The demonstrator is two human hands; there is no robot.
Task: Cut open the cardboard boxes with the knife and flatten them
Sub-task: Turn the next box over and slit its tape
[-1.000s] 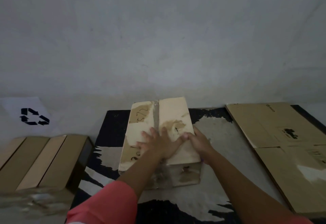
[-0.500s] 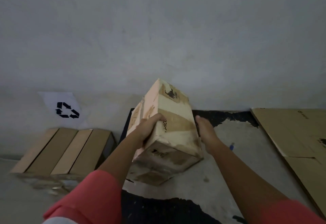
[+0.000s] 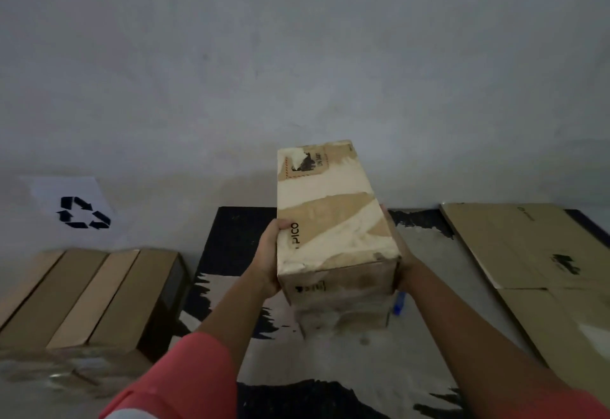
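Note:
A worn, closed cardboard box (image 3: 333,220) with torn paper patches and "PICO" lettering is held up off the table between both hands. My left hand (image 3: 269,260) grips its left side. On the opposite side my right hand (image 3: 401,265) presses the right face, mostly hidden behind the box. A small blue object (image 3: 398,303), possibly the knife, lies on the mat just below my right wrist; only its end shows.
A black and grey mat (image 3: 231,240) covers the table. Flattened cardboard sheets (image 3: 534,260) lie at the right. A closed brown box (image 3: 92,296) stands at the left under a recycling sign (image 3: 82,212) on the wall.
The box lay flat under both hands a second ago. It has been lifted and rotated, so another face is now up, with one hand on each side.

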